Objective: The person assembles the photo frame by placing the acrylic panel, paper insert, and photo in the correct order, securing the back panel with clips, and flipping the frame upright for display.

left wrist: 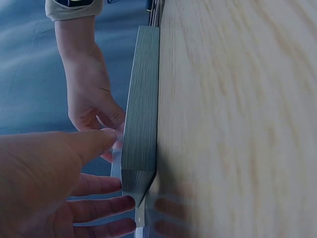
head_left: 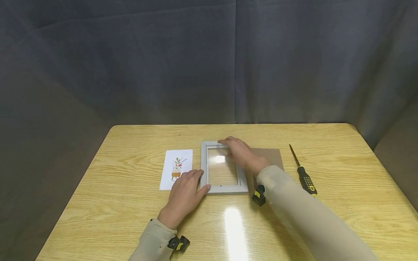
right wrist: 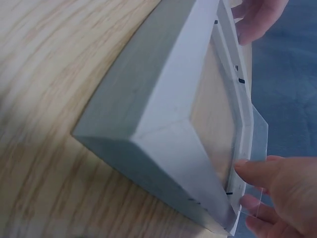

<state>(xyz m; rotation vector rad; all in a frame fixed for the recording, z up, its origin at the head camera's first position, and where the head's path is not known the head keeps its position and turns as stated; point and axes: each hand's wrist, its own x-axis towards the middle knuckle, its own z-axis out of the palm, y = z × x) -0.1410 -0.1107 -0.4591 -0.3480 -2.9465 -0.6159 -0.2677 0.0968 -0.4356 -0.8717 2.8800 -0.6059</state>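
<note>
A pale grey picture frame (head_left: 204, 159) lies flat on the wooden table, small dark tabs along its inner edge. At its far right side, my right hand (head_left: 241, 154) pinches a clear sheet (right wrist: 260, 136) between thumb and fingers. The sheet's corner sticks out past the frame in the right wrist view, and a bright reflection shows over the frame's opening. My left hand (head_left: 185, 190) touches the frame's near left corner, its thumb at the front edge and fingers straight along the left side (left wrist: 101, 203).
Left of the frame lies a white card (head_left: 166, 168) printed with a potted plant. A brown backing board (head_left: 271, 156) sits to the right, partly under the right forearm. Farther right is a screwdriver (head_left: 306, 179) with a black and yellow handle. Dark curtains (head_left: 183, 72) hang behind the table.
</note>
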